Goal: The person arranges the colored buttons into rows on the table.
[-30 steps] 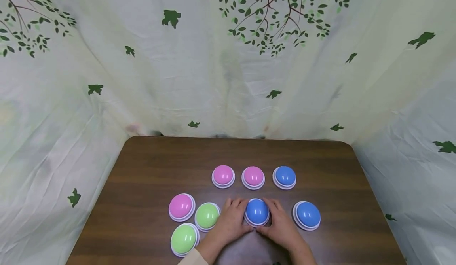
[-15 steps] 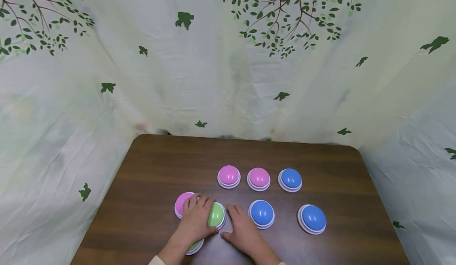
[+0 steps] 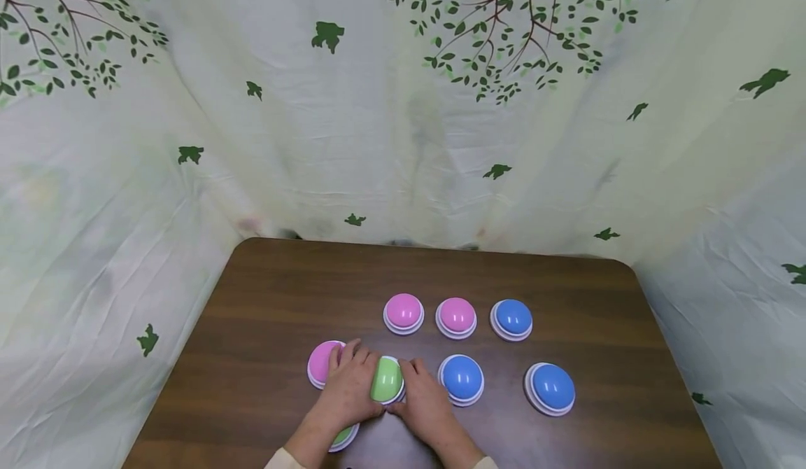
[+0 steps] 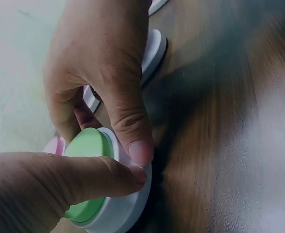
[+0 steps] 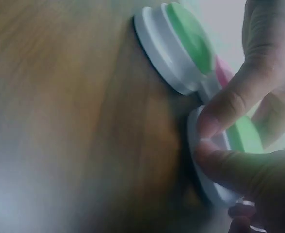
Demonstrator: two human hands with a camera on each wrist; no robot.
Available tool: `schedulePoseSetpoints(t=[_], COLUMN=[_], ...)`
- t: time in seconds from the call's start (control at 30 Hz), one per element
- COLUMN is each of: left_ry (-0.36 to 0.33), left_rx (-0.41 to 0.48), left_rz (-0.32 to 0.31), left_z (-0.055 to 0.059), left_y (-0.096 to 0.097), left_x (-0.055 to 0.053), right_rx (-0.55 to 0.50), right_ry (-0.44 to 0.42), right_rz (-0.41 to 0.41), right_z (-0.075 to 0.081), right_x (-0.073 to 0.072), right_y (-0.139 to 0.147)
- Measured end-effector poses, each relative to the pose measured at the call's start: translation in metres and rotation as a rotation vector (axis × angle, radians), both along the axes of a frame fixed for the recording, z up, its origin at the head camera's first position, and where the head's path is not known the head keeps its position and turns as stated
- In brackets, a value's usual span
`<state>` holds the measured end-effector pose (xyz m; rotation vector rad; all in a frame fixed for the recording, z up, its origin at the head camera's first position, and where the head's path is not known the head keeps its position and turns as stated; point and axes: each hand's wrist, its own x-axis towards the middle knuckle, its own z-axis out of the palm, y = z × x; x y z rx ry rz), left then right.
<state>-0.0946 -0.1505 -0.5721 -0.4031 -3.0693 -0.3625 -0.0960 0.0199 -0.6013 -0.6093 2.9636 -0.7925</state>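
Leaf-printed cloth at twelve o'clock, woodgrain table; I see left hand and right hand gripping a green-domed white button

Cream left sleeve, matching right sleeve; bare wrists, short thumbnail

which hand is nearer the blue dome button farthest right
Right. The right hand lies left of that blue dome button, a second blue button between them; the left hand is farther left, across the green dome button.
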Motion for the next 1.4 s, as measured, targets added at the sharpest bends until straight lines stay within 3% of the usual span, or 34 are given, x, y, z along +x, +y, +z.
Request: schedulePoseSetpoints(t=[0.17, 0.3, 0.43, 0.6, 0.73, 0.87, 0.97, 1.07, 1.17, 1.3, 1.4], left_ry=[0.057, 0.041, 0.016, 0.029, 0.046, 0.001, -0.088, -0.167, -0.215, -0.219, -0.190], left_rx=[0.012, 0.004, 0.035, 0.156, 0.247, 0.296, 0.304, 0.303, 0.289, 0.256, 0.228], left_rz=[-0.008, -0.010, -0.010, 0.022, 0.104, 0.213, 0.263, 0.282, 0.280, 0.274, 0.265], left_z=[-0.001, -0.004, -0.005, 0.000, 0.005, 0.006, 0.007, 0.005, -0.001, -0.004, -0.002], left_y=[0.007, 0.009, 0.005, -0.015, -0.042, -0.069, -0.086, -0.096, -0.098, -0.096, -0.096], left_x=[-0.007, -0.009, -0.004, 0.006, 0.012, 0.014, 0.015, 0.010, 0.003, -0.005, -0.012], right_rx=[0.046, 0.094, 0.120, 0.089, 0.060, 0.105, 0.200, 0.305, 0.376, 0.435, 0.455], right_ry=[0.022, 0.008, 0.033, 0.081, 0.158, 0.297, 0.334, 0.283, 0.174, 0.096, 0.095], right_rz=[-0.049, -0.072, -0.091, -0.051, 0.011, 0.072, 0.128, 0.191, 0.235, 0.272, 0.291], right_z=[0.010, 0.011, 0.011, 0.021, 0.028, 0.030, 0.030, 0.031, 0.032, 0.033, 0.031], right_x=[-0.005, -0.007, 0.000, 0.014, 0.017, 0.002, -0.016, -0.033, -0.045, -0.054, -0.061], right_y=[0.005, 0.005, 0.001, -0.010, -0.023, -0.040, -0.058, -0.076, -0.090, -0.100, -0.102])
